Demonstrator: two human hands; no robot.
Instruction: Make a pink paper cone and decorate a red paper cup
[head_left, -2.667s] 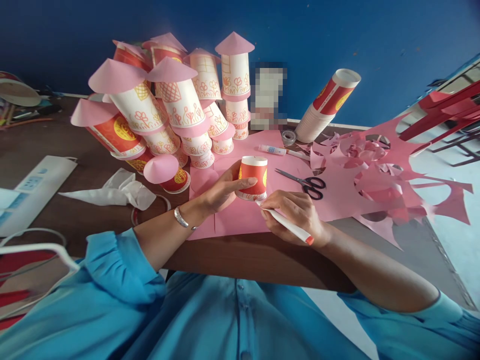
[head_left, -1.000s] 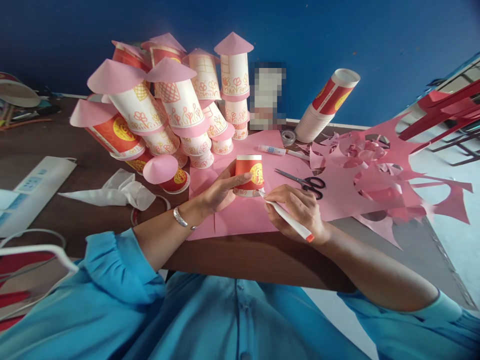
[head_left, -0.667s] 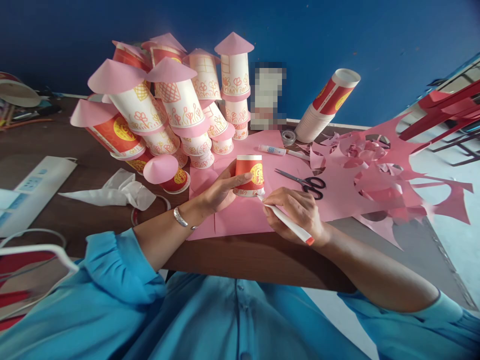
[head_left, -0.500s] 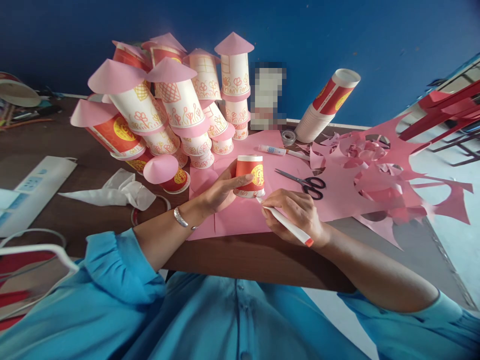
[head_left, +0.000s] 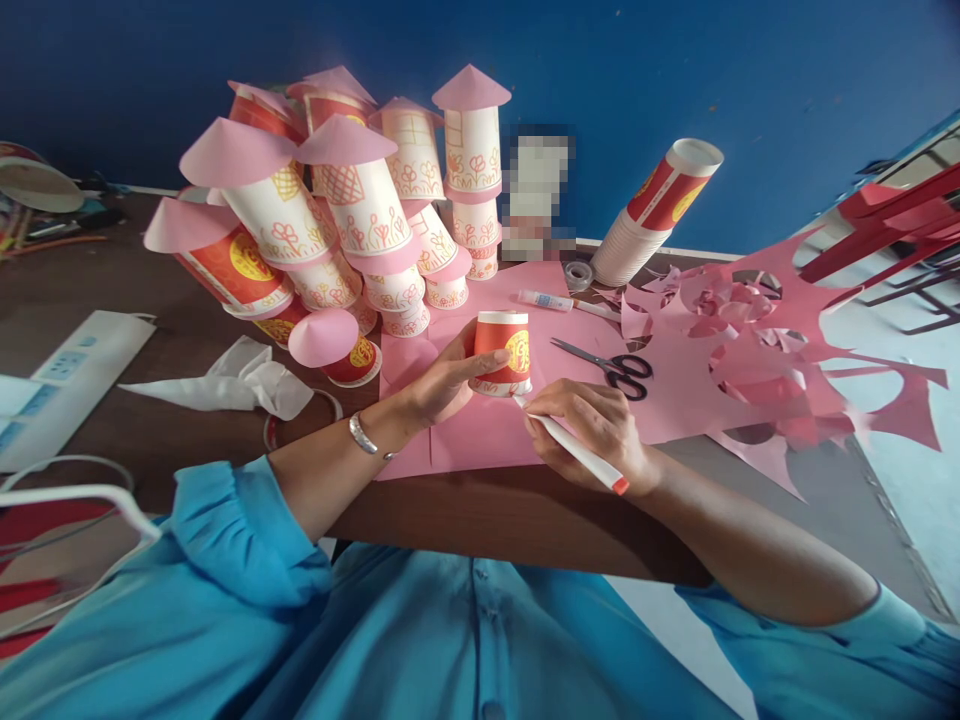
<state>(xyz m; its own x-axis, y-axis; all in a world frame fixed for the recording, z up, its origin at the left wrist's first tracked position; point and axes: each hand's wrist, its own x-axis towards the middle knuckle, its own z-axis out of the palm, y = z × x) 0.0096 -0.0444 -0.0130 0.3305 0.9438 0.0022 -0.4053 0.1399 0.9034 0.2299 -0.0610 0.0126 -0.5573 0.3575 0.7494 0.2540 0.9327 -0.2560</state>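
Left fingers (head_left: 489, 363) clasp cup (head_left: 499, 336) — right fingers (head_left: 561, 402) pinch marker (head_left: 581, 455).

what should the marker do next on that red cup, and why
Probably one more short stroke on the lower white band of the red cup: red marks show there, the marker in the right hand points its tip close by, and the left hand grips the cup.

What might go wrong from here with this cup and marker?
If the left hand lets the red cup slip, the white marker in the right hand could leave a stray line. The small pink-topped cup near the left hand might topple if brushed. The scissors lie beyond the right hand; a wide move may knock them.
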